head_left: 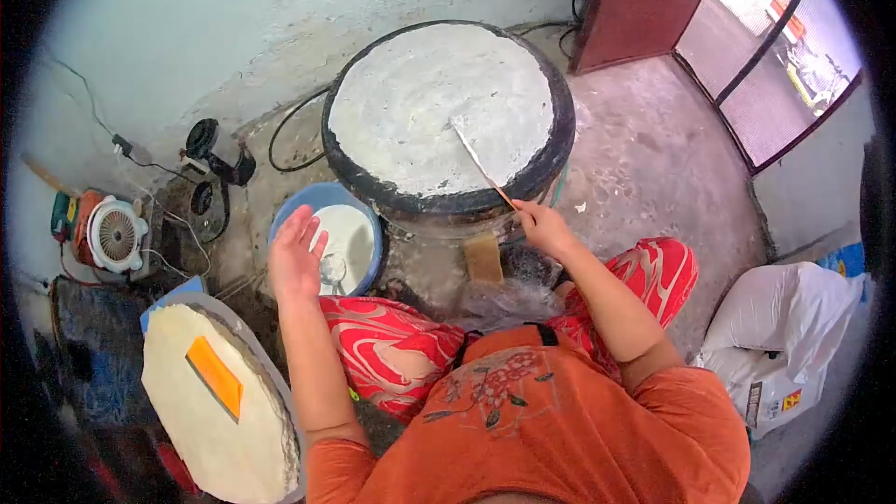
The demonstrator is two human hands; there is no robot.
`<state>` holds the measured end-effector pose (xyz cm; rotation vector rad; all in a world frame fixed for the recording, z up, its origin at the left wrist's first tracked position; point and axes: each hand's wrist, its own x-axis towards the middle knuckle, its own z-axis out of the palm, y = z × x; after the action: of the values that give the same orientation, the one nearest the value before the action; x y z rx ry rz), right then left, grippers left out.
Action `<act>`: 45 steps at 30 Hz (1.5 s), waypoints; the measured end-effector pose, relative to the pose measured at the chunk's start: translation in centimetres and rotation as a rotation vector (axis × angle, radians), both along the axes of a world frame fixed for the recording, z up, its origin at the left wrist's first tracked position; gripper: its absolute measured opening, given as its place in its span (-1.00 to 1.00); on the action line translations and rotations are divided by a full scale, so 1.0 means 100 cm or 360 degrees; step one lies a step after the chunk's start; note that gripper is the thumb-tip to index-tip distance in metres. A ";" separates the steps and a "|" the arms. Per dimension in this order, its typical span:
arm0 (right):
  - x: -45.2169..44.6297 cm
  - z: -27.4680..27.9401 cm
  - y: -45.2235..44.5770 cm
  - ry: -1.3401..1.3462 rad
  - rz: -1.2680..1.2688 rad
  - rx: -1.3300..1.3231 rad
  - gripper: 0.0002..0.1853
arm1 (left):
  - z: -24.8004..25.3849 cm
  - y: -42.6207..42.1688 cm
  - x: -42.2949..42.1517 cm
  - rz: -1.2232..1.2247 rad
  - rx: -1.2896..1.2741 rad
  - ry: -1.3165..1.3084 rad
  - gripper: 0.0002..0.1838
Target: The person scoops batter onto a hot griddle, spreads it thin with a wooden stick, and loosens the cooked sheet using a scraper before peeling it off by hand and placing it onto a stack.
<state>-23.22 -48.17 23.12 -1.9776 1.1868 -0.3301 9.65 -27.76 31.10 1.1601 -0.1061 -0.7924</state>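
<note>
At the person's nine o'clock lies a pale round stack of flat sheets point(187, 439) bearing an orange rectangular piece point(216, 377). At ten, the left hand point(297, 252) is raised, fingers parted, beside a round blue plastic basin point(327, 193) of white batter point(351, 231). The right hand point(543, 226), at twelve, grips a long, thin spatula point(480, 162), its tip meeting the white coating point(420, 98) on a large, black-rimmed round griddle point(561, 121) towards eleven.

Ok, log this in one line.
right hand: holding thin stick over white-coated griddle | left hand: open, near blue bucket | flat orange object: on pale stack
</note>
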 end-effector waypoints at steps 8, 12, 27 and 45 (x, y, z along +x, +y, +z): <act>-0.022 -0.027 -0.011 -0.0314 -0.0184 -0.0001 -0.67 | -0.022 -0.003 -0.017 0.0003 0.0116 0.0106 -0.73; 0.002 -0.019 0.000 -0.0214 -0.0084 -0.0102 -0.67 | -0.022 0.000 -0.019 -0.0076 0.0080 0.0057 -0.71; -0.007 0.022 0.012 -0.0356 -0.0346 0.0978 -0.63 | -0.013 0.017 -0.011 0.0144 -0.0049 0.0036 -0.68; 0.049 -0.020 -0.048 -0.0232 -0.0099 0.0023 -0.64 | -0.102 0.163 -0.024 0.0672 0.0521 0.0115 -0.77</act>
<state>-18.30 -52.95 21.16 -1.8733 1.1557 -0.4881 7.29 -11.43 20.93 1.3992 0.3318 -0.4835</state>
